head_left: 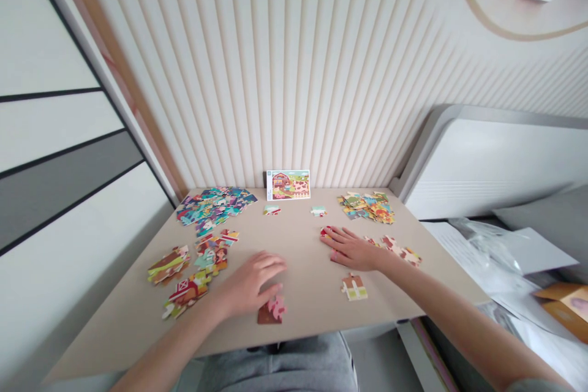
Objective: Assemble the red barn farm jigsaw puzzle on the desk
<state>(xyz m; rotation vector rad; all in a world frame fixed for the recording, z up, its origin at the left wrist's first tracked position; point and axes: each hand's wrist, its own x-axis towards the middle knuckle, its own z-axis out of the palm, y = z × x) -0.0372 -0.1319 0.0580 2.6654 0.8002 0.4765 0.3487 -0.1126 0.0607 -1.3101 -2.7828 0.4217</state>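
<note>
Farm jigsaw pieces (354, 288) lie across tabletop (305, 275). Right hand (353, 251) splayed over some, unclenched; left hand (250, 283) by pink-and-brown piece (276, 309), can't tell grip. I'd slide them flat, light fingertips.

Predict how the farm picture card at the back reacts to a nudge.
The picture card stands on its long edge by the ribbed wall, so a push up high could tip it or slide its base. It holds flat without sagging, so probably fairly stiff. It looks thin, so likely light. A dark object behind its left edge may be propping it.
</note>
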